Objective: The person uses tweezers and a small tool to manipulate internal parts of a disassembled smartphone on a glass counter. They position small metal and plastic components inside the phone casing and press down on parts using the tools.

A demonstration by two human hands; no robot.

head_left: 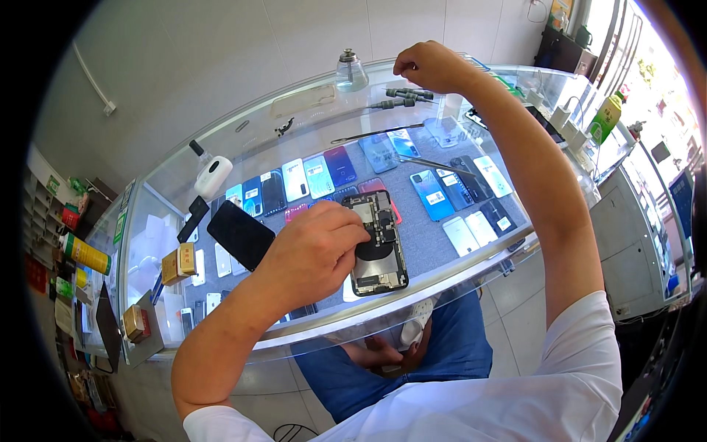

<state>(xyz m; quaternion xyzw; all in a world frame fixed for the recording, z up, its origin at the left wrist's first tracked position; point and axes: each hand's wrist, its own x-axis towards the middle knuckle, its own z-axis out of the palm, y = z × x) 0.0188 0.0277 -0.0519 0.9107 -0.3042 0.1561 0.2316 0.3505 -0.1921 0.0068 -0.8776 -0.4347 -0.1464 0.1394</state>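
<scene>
On the front of the glass counter lies an opened smartphone (pixel 381 267), its circuit board, silver parts and black round patch exposed. My left hand (pixel 313 247) is closed over its left side, fingertips pressed together at the inner parts; whatever they pinch is hidden. A detached black phone screen (pixel 237 232) lies left of that hand. My right hand (pixel 434 68) is stretched to the far edge, fingers curled, and I cannot see what is in them. Just below it are several dark screwdrivers (pixel 401 99). Metal tweezers (pixel 438 166) and a thin metal pry tool (pixel 375 134) lie nearer.
Under the glass counter top (pixel 442 283) several phones (pixel 318 177) are displayed. A clear glass bottle (pixel 352 76) stands at the back. To the left are a white rounded device (pixel 213 175) and a small cardboard box (pixel 178 264). A green-yellow bottle (pixel 607 118) stands far right.
</scene>
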